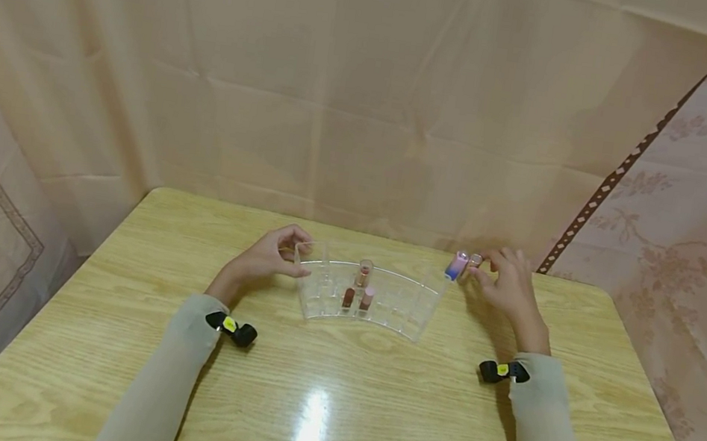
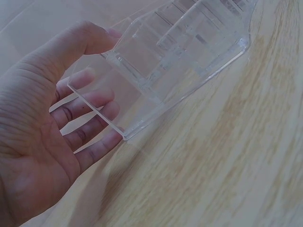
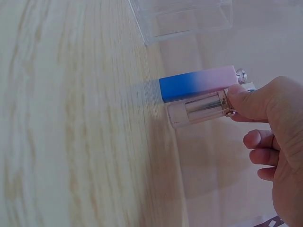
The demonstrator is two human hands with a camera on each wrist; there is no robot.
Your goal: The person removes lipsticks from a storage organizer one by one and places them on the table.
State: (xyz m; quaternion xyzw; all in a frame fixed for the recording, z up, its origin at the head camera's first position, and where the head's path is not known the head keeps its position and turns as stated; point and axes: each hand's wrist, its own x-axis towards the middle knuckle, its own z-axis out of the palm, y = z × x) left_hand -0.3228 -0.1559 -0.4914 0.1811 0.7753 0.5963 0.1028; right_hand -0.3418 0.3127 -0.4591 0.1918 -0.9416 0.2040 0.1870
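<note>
The right hand point(image 1: 509, 281) pinches the upper end of a clear lipstick tube point(image 3: 203, 108) between thumb and forefinger, its other fingers curled loosely below the pinch. The tube sits to the left of that hand, well to the right of the left hand point(image 1: 270, 252), near the far edge of the table point(image 1: 273, 405). Its long axis runs close to upright, the metallic end up in the fingers and the see-through end down; whether that lower end touches the wood cannot be told. Just beside it on the left, a blue-and-pink lipstick tube point(image 3: 196, 82) stands nearly parallel, blue end down and pink end up. Farther left is a clear plastic rack point(image 1: 392, 301), its long axis running left to right and its middle bowed toward the far side. The left hand holds the rack's left end, thumb at the upper edge and fingers behind the see-through side wall. Three tubes stand in the rack near its middle: a dark red tube point(image 1: 349, 297) and a pink-topped tube point(image 1: 366, 298) side by side toward the near side, and a gold tube point(image 1: 364, 273) behind them. A beige curtain point(image 1: 343, 98) hangs beyond the table.
</note>
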